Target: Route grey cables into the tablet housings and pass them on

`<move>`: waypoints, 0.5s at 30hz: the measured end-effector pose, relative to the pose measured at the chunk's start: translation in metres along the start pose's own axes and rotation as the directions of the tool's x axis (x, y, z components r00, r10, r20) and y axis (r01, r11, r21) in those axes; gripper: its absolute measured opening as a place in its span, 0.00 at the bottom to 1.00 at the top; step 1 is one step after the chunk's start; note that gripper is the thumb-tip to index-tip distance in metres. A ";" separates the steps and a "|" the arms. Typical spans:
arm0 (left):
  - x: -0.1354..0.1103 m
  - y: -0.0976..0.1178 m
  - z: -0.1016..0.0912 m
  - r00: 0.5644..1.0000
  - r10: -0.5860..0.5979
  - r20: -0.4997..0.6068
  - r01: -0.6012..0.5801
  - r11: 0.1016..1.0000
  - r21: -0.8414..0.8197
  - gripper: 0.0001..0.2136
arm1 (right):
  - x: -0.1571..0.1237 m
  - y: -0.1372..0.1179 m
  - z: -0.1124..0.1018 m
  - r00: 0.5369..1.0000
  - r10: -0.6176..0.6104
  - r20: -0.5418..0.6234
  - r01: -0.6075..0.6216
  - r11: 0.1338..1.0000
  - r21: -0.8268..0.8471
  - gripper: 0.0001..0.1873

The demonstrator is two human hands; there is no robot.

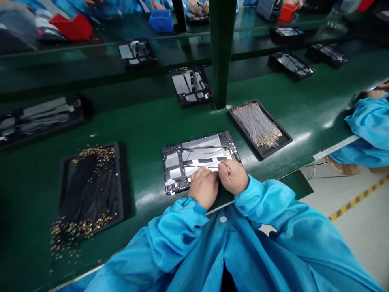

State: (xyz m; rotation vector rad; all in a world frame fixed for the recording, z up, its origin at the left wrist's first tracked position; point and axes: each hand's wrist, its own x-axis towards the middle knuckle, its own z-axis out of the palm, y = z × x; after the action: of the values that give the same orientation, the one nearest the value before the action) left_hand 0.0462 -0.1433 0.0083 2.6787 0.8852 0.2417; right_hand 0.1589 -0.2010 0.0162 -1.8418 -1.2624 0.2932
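Note:
My hands are over a black tablet frame (199, 156) lying flat on the green belt, its metal plates showing. My right hand (232, 177) pinches a thin cable (202, 166) near its silvery end, and the cable runs left across the frame. My left hand (203, 187) rests its curled fingers on the frame's near edge, and I cannot tell whether they hold anything. To the right, a black tray (275, 140) holds a bundle of grey cables (257, 123) with gold tips. To the left, a black tray (118, 182) holds dark cables (91, 190), with gold tips scattered around.
More tablet frames (191, 86) stand along the green belt, and a green post (221, 52) rises behind my hands. A shelf (75, 52) runs past at the back. A co-worker's blue sleeve (369, 129) shows at right. Striped floor tape (358, 198) lies below the belt.

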 end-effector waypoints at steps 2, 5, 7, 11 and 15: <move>0.000 0.002 -0.001 1.000 -0.011 0.013 0.011 1.000 0.001 0.10 | 0.002 0.000 0.002 1.000 0.016 -0.016 -0.016 1.000 0.013 0.14; 0.004 0.006 -0.006 0.997 -0.009 0.073 0.009 1.000 -0.001 0.11 | 0.008 0.000 0.001 0.977 0.198 -0.075 -0.190 0.977 0.101 0.15; 0.012 0.003 -0.014 0.992 0.003 0.126 -0.002 1.000 -0.009 0.12 | 0.013 -0.001 -0.004 0.933 0.350 -0.085 -0.322 0.917 0.236 0.16; 0.030 -0.033 -0.038 0.988 -0.119 0.094 0.117 0.993 0.028 0.14 | 0.016 0.005 -0.021 0.845 0.533 -0.043 -0.452 0.754 0.476 0.21; 0.018 -0.089 -0.057 0.864 -0.497 -0.087 0.500 0.866 0.014 0.18 | 0.004 0.028 -0.041 0.727 0.686 -0.037 -0.567 0.629 0.532 0.23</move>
State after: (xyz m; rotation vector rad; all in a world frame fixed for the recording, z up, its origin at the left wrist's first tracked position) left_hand -0.0025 -0.0512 0.0323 2.3718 1.5788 0.2124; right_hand 0.2035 -0.2215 0.0210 -1.7320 -0.2655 0.6872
